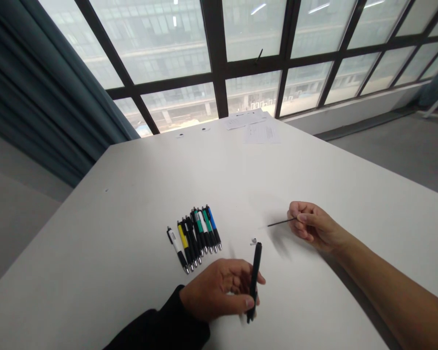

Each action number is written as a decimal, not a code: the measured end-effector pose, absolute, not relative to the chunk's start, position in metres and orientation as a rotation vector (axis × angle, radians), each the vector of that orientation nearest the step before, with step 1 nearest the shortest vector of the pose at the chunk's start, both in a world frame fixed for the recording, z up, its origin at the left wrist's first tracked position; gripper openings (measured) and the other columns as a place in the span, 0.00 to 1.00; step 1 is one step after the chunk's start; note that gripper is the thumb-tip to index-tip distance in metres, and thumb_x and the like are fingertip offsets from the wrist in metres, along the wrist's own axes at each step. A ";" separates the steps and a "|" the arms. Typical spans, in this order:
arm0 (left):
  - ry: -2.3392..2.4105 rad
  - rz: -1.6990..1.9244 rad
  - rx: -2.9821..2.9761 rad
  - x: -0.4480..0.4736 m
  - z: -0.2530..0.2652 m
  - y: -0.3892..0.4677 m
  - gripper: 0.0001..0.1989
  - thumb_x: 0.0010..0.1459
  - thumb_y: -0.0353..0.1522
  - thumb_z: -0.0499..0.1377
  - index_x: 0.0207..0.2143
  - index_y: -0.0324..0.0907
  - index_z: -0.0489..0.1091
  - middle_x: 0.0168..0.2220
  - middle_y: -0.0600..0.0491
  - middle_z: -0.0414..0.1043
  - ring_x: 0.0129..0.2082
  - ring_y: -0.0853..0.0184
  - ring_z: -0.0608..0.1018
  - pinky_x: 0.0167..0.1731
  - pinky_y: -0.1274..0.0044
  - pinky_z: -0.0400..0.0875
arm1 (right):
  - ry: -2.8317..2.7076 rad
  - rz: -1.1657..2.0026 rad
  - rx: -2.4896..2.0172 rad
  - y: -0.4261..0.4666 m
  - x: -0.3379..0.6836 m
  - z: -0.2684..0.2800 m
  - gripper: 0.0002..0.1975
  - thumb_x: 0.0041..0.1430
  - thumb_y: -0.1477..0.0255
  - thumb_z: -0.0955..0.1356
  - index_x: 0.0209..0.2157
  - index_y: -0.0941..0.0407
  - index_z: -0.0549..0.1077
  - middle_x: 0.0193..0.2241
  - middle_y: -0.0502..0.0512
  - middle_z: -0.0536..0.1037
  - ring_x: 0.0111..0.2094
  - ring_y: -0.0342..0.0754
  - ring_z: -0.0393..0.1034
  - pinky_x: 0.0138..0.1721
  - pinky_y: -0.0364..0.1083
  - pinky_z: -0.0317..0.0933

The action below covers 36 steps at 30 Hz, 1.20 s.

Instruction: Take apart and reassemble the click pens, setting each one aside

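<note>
My left hand (pixel 226 287) grips a black pen barrel (pixel 256 267) between thumb and fingers, its upper end pointing away from me. In my right hand (pixel 310 223) a thin dark pen refill (pixel 282 222) is pinched, its tip pointing left above the table. Between the hands, a small silver pen tip piece (pixel 253 241) lies on the table just beyond the black barrel. Left of it, beyond my left hand, several click pens (pixel 195 233) lie side by side in a row, with white, yellow, black, green and blue barrels and black grips.
The white table (pixel 138 272) reaches toward a window wall. Printed sheets of paper (pixel 261 132) lie at its far edge, near small dark-marked scraps (pixel 181 135). A blue-grey curtain (pixel 54 82) hangs beyond the table's left edge.
</note>
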<state>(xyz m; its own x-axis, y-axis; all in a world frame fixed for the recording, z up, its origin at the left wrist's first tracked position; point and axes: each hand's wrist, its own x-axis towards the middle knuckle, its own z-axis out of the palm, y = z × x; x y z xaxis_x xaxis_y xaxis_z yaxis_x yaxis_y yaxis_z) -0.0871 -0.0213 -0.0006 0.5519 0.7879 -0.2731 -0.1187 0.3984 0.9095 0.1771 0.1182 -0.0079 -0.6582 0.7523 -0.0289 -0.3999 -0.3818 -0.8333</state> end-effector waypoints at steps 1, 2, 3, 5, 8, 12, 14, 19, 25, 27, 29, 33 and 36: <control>0.792 0.659 1.013 -0.088 -0.001 -0.021 0.21 0.51 0.35 0.71 0.45 0.36 0.75 0.32 0.47 0.77 0.30 0.67 0.80 0.33 0.76 0.74 | -1.103 2.075 -0.550 0.119 0.178 -0.008 0.15 0.50 0.68 0.77 0.26 0.58 0.69 0.16 0.47 0.71 0.13 0.36 0.58 0.12 0.34 0.46; 0.789 0.659 1.025 -0.089 -0.002 -0.021 0.21 0.51 0.35 0.70 0.46 0.36 0.75 0.32 0.46 0.78 0.31 0.66 0.80 0.33 0.76 0.74 | -1.113 2.074 -0.566 0.120 0.179 -0.008 0.16 0.49 0.67 0.78 0.26 0.58 0.69 0.16 0.47 0.70 0.13 0.36 0.59 0.12 0.34 0.46; 0.785 0.658 1.038 -0.089 -0.002 -0.021 0.20 0.51 0.34 0.70 0.46 0.36 0.76 0.33 0.46 0.78 0.31 0.66 0.80 0.33 0.76 0.74 | -1.127 2.072 -0.583 0.121 0.180 -0.008 0.16 0.48 0.67 0.78 0.26 0.58 0.68 0.16 0.47 0.70 0.13 0.36 0.59 0.11 0.34 0.45; 0.780 0.660 1.049 -0.090 -0.003 -0.020 0.20 0.51 0.34 0.70 0.46 0.36 0.76 0.33 0.46 0.78 0.31 0.66 0.80 0.34 0.75 0.74 | -1.158 2.070 -0.607 0.122 0.182 -0.007 0.18 0.47 0.66 0.79 0.25 0.58 0.68 0.16 0.47 0.70 0.13 0.37 0.59 0.10 0.34 0.45; 0.774 0.668 1.032 -0.090 -0.002 -0.021 0.20 0.50 0.34 0.71 0.46 0.36 0.77 0.32 0.46 0.78 0.30 0.67 0.79 0.34 0.75 0.74 | -1.178 2.088 -0.606 0.123 0.184 -0.005 0.19 0.45 0.66 0.79 0.25 0.58 0.68 0.15 0.46 0.69 0.13 0.37 0.60 0.10 0.34 0.46; 0.790 0.667 1.022 -0.089 -0.003 -0.021 0.22 0.50 0.35 0.71 0.46 0.36 0.77 0.32 0.47 0.77 0.30 0.67 0.78 0.33 0.76 0.73 | -1.197 2.107 -0.576 0.124 0.186 -0.007 0.17 0.47 0.67 0.79 0.25 0.58 0.69 0.16 0.47 0.70 0.13 0.37 0.62 0.10 0.33 0.50; 0.794 0.662 1.026 -0.090 -0.003 -0.020 0.22 0.50 0.36 0.71 0.46 0.36 0.77 0.32 0.47 0.77 0.30 0.68 0.78 0.33 0.76 0.73 | -1.230 2.102 -0.583 0.125 0.187 -0.009 0.17 0.47 0.67 0.79 0.25 0.59 0.69 0.16 0.48 0.70 0.14 0.37 0.62 0.11 0.34 0.53; 0.802 0.644 1.048 -0.091 -0.002 -0.019 0.23 0.49 0.36 0.72 0.46 0.35 0.77 0.31 0.46 0.77 0.29 0.68 0.78 0.32 0.76 0.73 | -1.214 2.103 -0.616 0.125 0.188 -0.011 0.17 0.47 0.67 0.79 0.25 0.59 0.69 0.17 0.48 0.70 0.14 0.37 0.63 0.11 0.33 0.54; 0.808 0.651 1.037 -0.091 -0.001 -0.020 0.22 0.49 0.34 0.71 0.46 0.36 0.78 0.31 0.46 0.77 0.29 0.67 0.79 0.32 0.77 0.73 | -1.268 2.113 -0.611 0.124 0.187 -0.007 0.19 0.46 0.65 0.79 0.24 0.59 0.68 0.16 0.47 0.69 0.13 0.37 0.62 0.11 0.34 0.54; 0.811 0.650 1.049 -0.091 -0.001 -0.020 0.21 0.49 0.33 0.71 0.46 0.36 0.78 0.31 0.46 0.77 0.29 0.68 0.79 0.31 0.77 0.73 | -1.297 2.117 -0.622 0.124 0.188 -0.006 0.19 0.46 0.64 0.79 0.25 0.59 0.68 0.16 0.48 0.70 0.14 0.37 0.62 0.11 0.34 0.54; 0.813 0.653 1.058 -0.091 0.000 -0.020 0.21 0.49 0.34 0.71 0.46 0.36 0.78 0.31 0.46 0.77 0.29 0.68 0.78 0.31 0.77 0.73 | -1.304 2.117 -0.631 0.125 0.189 -0.006 0.19 0.46 0.64 0.79 0.25 0.59 0.68 0.16 0.48 0.70 0.14 0.37 0.62 0.11 0.34 0.54; 0.815 0.659 1.058 -0.091 0.001 -0.020 0.22 0.49 0.35 0.71 0.46 0.36 0.78 0.31 0.46 0.77 0.28 0.68 0.78 0.31 0.77 0.74 | -1.319 2.123 -0.643 0.127 0.193 -0.006 0.19 0.47 0.64 0.79 0.25 0.58 0.68 0.16 0.48 0.70 0.14 0.37 0.62 0.11 0.34 0.54; 0.821 0.641 1.042 -0.091 0.002 -0.019 0.22 0.49 0.34 0.71 0.46 0.35 0.78 0.31 0.46 0.78 0.28 0.68 0.78 0.31 0.77 0.74 | -1.309 2.105 -0.635 0.127 0.195 -0.006 0.19 0.47 0.65 0.79 0.25 0.58 0.67 0.16 0.47 0.69 0.14 0.37 0.62 0.11 0.34 0.55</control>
